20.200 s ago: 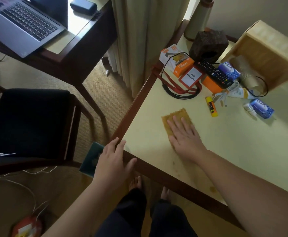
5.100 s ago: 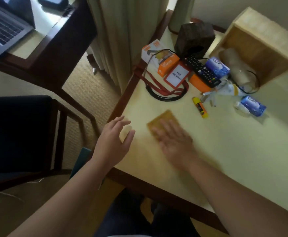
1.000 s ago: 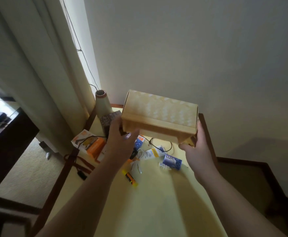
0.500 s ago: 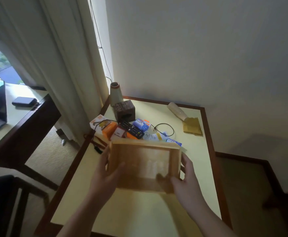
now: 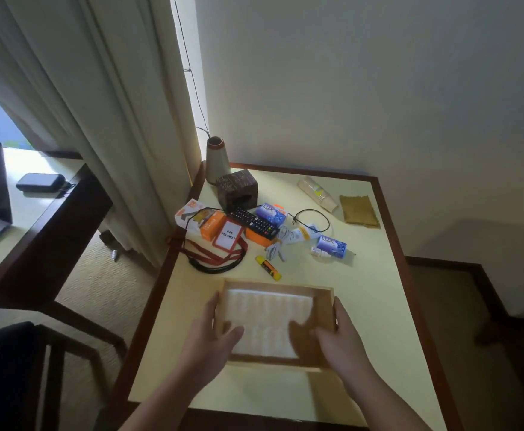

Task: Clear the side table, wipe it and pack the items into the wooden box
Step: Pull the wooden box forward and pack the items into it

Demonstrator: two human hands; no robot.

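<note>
One head-worn camera looks forward and steeply down, close above the side table (image 5: pixel 376 309) by the wall

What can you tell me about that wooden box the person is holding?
The wooden box is a shallow, open-topped rectangle of light wood, with thin walls and a pale, ridged-looking floor. It is empty and sits upright, opening upward, at the near part of the side table. The left hand grips its left wall with the thumb inside, and the right hand grips its right wall likewise. Whether it rests fully on the table is unclear. The small items lie beyond it.
</note>
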